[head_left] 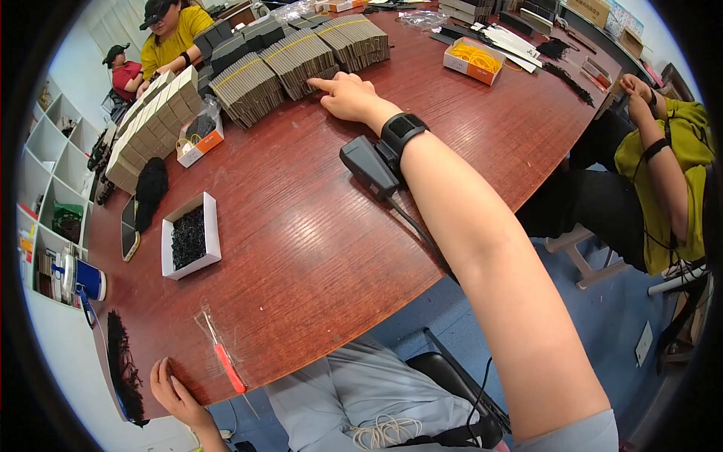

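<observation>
My right hand (349,98) is stretched far across the table, its index finger extended to the lower edge of the middle stack of grey cards (300,60). It appears to touch the stack, and nothing shows in its grasp. Similar stacks stand on either side, the left stack (248,89) and the right stack (352,41). At the near left edge of the table rests my left hand (175,393), fingers apart and holding nothing. Close to it lies a thin metal tool with a red handle (228,368). A bundle of black strands (125,369) lies left of that hand.
A white box (212,248) of small black pieces sits on the table's left side, beside a phone (129,230). Beyond are grey-white block stacks (154,124) and a box of yellow bands (474,62). Other people sit at the far left (177,34) and right (666,166).
</observation>
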`<state>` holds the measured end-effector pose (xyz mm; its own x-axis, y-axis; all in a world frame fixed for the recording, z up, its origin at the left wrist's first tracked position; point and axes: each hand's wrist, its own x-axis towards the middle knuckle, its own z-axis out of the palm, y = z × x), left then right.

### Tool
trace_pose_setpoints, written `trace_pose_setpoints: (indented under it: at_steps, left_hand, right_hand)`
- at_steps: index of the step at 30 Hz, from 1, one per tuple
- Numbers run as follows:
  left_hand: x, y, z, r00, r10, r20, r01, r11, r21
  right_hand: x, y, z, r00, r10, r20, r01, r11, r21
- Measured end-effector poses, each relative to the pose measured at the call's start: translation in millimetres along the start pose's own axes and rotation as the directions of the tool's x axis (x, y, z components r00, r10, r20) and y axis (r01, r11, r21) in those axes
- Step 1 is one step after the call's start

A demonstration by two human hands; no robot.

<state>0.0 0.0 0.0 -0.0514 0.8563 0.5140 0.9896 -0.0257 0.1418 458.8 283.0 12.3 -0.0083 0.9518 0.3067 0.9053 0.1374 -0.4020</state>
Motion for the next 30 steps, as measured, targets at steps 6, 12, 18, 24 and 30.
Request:
trace_pose_setpoints:
  at_steps: [6, 12, 18, 24, 30]
  left_hand:
    - [2.0, -1.4, -0.5, 0.999, 0.014, -0.04, -0.014, 1.0, 0.022]
    - [2.0, 4.4, 0.4, 0.999, 0.038, -0.036, -0.041, 0.995, -0.096]
    - [2.0, 1.9, 0.6, 0.997, 0.057, -0.05, -0.061, 0.994, -0.086]
    - [1.4, -0.7, 0.7, 0.999, 0.04, -0.034, -0.043, 0.995, -0.086]
    - [1.9, -0.5, 0.3, 0.999, 0.034, -0.027, -0.036, 0.997, -0.068]
  right_hand:
    - [-1.0, -4.4, -0.3, 1.0, 0.005, -0.026, -0.005, 1.0, 0.003]
    - [-3.5, -4.3, -6.4, 0.999, 0.033, 0.021, -0.035, 0.996, 0.088]
    - [-4.5, -3.7, -6.1, 0.999, 0.026, 0.042, -0.03, 0.995, 0.098]
    - [-4.6, -5.2, -5.7, 0.998, 0.037, 0.052, -0.043, 0.992, 0.121]
    - [-5.0, -5.4, -5.9, 0.997, 0.047, 0.06, -0.055, 0.99, 0.132]
